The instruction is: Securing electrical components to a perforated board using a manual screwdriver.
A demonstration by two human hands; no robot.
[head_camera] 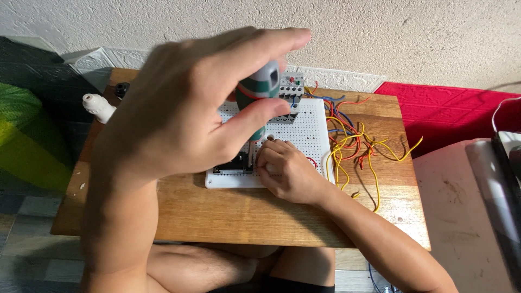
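Low wooden table [228, 217] against a rough plastered wall, seen from above; the person is sitting cross-legged at its near edge.

Left hand [179, 108] is raised close to the camera, fingers wrapped round the green-and-grey handle of a screwdriver [260, 89]. Tool is standing near upright, long axis running down and slightly toward the person, tip dropping just left of the right hand. Right hand [285, 168] is lying lower, curled, fingertips pressing on a white perforated board [309, 133] beside the tip; whether it is pinching something small, cannot tell.

Below the left hand, a dark component [233, 165] is sitting on the board, mostly covered by the palm. Beyond both hands, a grey relay block [292, 87] is standing at the board's far edge. Right of the right hand, loose wires [353, 146], yellow, red and blue, are sprawling over the wood. Left of the left hand, a white fitting [97, 106] is lying at the table corner.

Screwdriver tip and the screw are hidden. Left hand is blurred.
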